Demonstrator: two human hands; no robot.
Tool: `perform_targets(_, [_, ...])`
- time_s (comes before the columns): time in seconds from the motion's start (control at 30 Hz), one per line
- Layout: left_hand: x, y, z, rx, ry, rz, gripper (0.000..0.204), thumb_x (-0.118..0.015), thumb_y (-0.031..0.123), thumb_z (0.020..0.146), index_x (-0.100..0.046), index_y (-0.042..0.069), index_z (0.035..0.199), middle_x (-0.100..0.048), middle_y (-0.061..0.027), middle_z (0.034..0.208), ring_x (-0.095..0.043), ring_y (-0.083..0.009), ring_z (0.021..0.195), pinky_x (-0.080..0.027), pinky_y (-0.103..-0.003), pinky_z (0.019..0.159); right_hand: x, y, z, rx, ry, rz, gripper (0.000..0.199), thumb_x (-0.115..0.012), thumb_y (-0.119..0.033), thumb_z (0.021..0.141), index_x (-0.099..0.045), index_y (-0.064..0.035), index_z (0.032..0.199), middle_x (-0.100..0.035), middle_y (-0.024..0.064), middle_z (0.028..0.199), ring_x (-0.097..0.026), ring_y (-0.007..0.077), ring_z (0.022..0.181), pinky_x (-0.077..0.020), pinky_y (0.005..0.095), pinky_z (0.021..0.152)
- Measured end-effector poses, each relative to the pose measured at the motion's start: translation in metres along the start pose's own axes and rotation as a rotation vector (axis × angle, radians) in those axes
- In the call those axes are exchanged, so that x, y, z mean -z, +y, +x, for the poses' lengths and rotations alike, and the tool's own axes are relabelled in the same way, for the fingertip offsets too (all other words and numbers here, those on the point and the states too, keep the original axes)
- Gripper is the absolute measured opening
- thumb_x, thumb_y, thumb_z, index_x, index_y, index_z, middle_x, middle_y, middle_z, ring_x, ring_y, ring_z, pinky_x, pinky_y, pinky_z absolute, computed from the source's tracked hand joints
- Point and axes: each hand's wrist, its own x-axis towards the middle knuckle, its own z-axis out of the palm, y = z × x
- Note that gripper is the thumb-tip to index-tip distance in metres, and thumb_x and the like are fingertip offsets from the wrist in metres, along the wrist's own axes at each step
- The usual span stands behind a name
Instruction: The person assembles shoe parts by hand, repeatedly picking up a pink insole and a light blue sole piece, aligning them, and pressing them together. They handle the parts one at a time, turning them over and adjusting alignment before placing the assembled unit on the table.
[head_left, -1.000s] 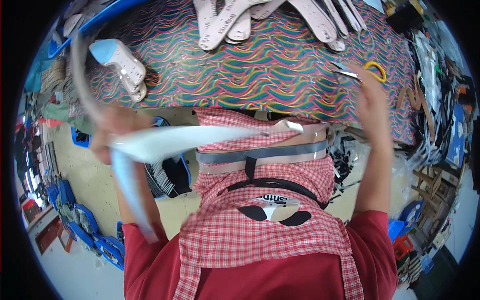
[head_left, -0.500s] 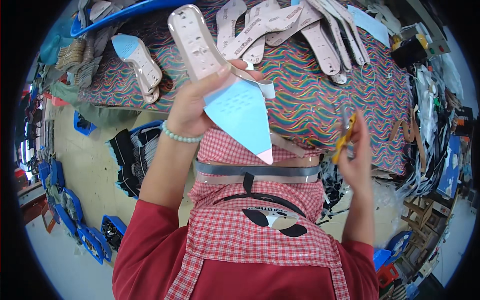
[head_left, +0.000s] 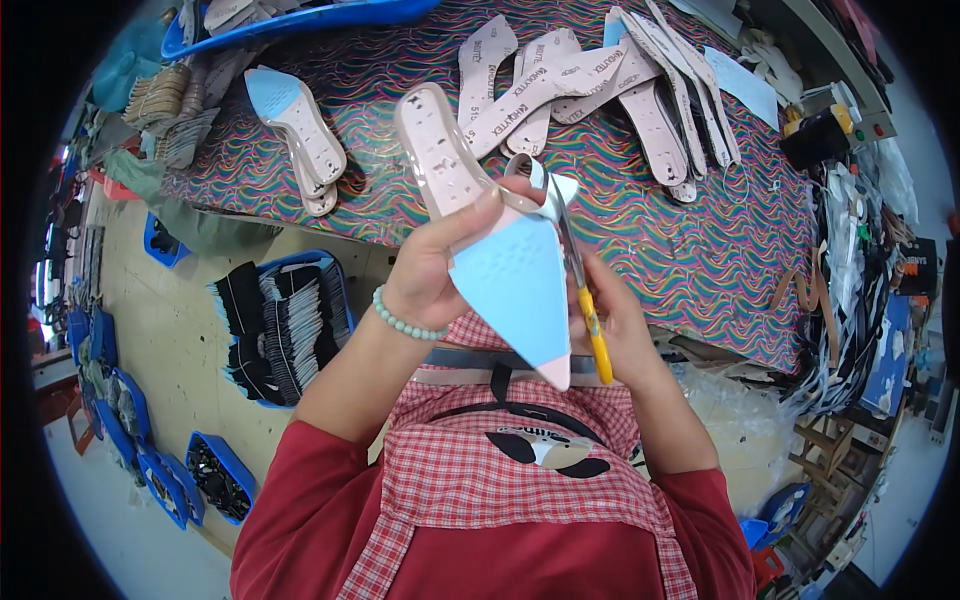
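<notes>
A shoe insole (head_left: 520, 285) with a pointed light-blue toe and a pinkish heel is gripped in my left hand (head_left: 440, 255), thumb on top and fingers beneath. Its pale pink tip points down toward my apron. A white strap (head_left: 562, 190) sticks out from the insole's right edge, near my left fingertips. My right hand (head_left: 612, 310) is closed on scissors (head_left: 592, 325) with yellow handles. Their metal blades point up along the insole's right edge and reach the strap. Whether the blades are parted is hard to tell.
More insoles (head_left: 310, 135) lie at the table's left, and a pile of pinkish insole pieces (head_left: 550, 90) spreads across the back. A blue tray (head_left: 300, 22) stands at the far left. Below the table's left edge sits a blue bin (head_left: 345, 290) of dark pieces. Straps (head_left: 830, 290) hang at the right.
My right hand has brought the scissors leftward to the insole's edge, by the strap. My left hand and the insole have shifted right and closer to me.
</notes>
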Motion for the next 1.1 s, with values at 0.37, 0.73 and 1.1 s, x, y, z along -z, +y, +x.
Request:
perform_targets(0.37, [-0.001,-0.01,0.001,0.118,-0.002,-0.166,0.036,-0.052,0.022,0.095,-0.049,0.0,0.123,-0.061,-0.0151,0.111,-0.064,-0.0253,0.097,-0.053,-0.037,0.085,0.018,-0.017,-0.013,0.094,0.001,-0.28,0.095,-0.087,-0.025,0.059,-0.04,-0.0076,0.139,-0.058,0.0131,0.118,-0.058,0.0252,0.108,-0.0454,0.0329,0.09])
perform_targets(0.73, [-0.013,-0.003,0.008,-0.072,-0.036,0.773,0.037,-0.06,0.024,0.09,-0.053,-0.003,0.114,-0.065,-0.0136,0.098,-0.065,-0.0202,0.089,-0.052,-0.031,0.079,0.122,0.003,-0.06,0.1,0.593,-1.17,0.04,-0.063,-0.006,0.082,-0.057,-0.0025,0.122,-0.063,0.0145,0.099,-0.06,0.0298,0.092,-0.0456,0.0371,0.086])
perform_targets(1.1, [-0.02,-0.025,-0.002,-0.076,-0.02,0.882,0.042,-0.059,0.029,0.089,-0.055,-0.005,0.114,-0.057,-0.0144,0.112,-0.059,-0.0227,0.104,-0.046,-0.036,0.089,-0.003,-0.011,-0.002,0.182,0.082,-0.06,0.026,-0.052,-0.025,0.094,-0.062,-0.0014,0.093,-0.059,0.0125,0.074,-0.06,0.0274,0.071,-0.0464,0.0367,0.065])
